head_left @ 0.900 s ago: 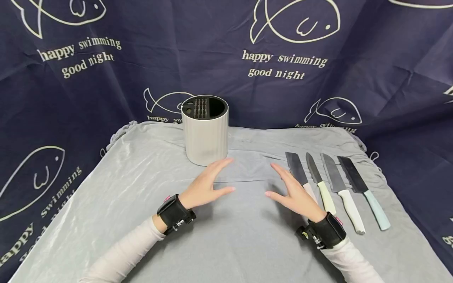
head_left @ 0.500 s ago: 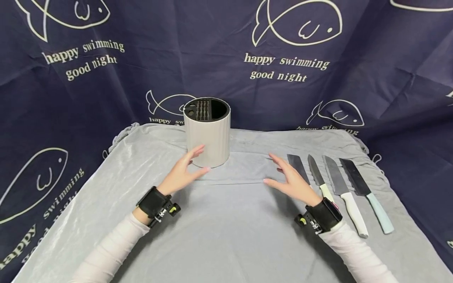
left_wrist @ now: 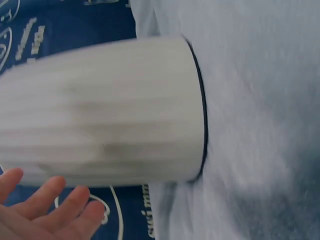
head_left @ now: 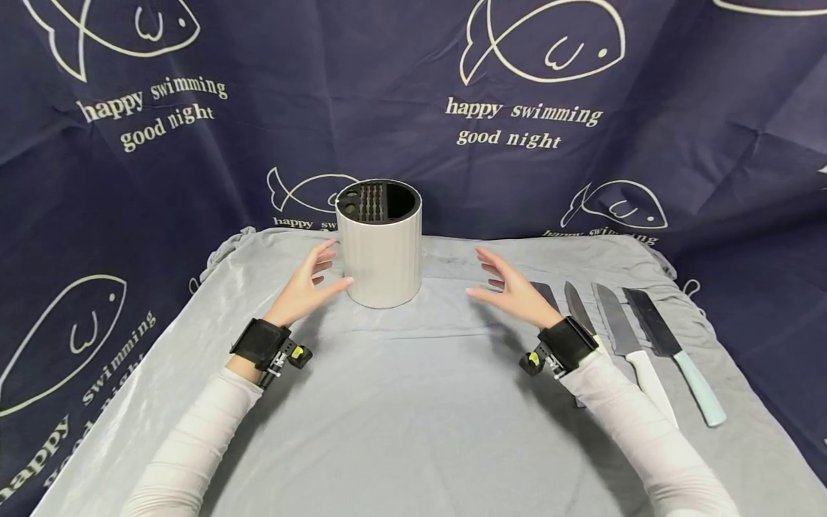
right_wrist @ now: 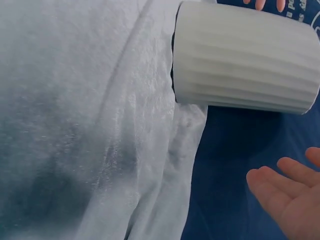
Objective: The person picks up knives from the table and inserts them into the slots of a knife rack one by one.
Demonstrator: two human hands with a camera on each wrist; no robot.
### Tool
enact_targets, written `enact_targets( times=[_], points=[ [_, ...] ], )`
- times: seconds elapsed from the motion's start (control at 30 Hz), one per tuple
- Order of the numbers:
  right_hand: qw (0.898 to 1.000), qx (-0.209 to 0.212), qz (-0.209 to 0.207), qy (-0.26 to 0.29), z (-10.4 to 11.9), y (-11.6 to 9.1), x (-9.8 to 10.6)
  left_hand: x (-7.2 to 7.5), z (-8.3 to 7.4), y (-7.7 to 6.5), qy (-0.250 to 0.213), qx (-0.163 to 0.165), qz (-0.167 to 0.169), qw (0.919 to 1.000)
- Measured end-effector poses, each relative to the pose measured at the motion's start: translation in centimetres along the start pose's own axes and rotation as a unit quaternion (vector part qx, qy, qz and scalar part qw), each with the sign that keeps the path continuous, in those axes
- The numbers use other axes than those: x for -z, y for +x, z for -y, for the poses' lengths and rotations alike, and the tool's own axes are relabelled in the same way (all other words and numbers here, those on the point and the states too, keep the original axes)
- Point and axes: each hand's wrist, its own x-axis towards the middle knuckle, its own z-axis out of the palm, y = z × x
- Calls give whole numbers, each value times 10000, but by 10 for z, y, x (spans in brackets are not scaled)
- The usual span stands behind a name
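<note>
A white ribbed knife block with a black slotted top stands upright at the back of the table. My left hand is at its left side, fingers spread and relaxed, the thumb tip close to the wall; whether it touches I cannot tell. In the left wrist view the block fills the middle, with my fingers below it. My right hand hovers to the right of the block, apart from it, fingers loosely spread and holding nothing. The right wrist view shows that hand and the block with a gap between.
Several knives lie side by side at the right: one with a pale blue handle, one with a white handle, a narrow dark blade and another partly hidden by my right arm. Grey cloth covers the table; a navy curtain hangs behind.
My left hand has moved left and away from me, from in front of the block to its left side. My right hand has moved forward and slightly left. The block and knives stay put.
</note>
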Motion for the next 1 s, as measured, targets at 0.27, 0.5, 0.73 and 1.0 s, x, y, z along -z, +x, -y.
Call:
enact_targets(
  times=[0.27,0.5,0.73,1.0],
  points=[
    [9965,-267,54,787,-10,26,4,16,-12,3,-356,290,170,9988],
    [9915,-381,24,1241,-11,50,2,19,-4,23,-498,447,268,9974],
    [9927,-437,62,1122,-9,79,-14,14,13,45,-489,619,295,9965],
    [9916,-475,40,1201,-8,103,-35,6,41,63,-443,603,283,9968]
  ],
)
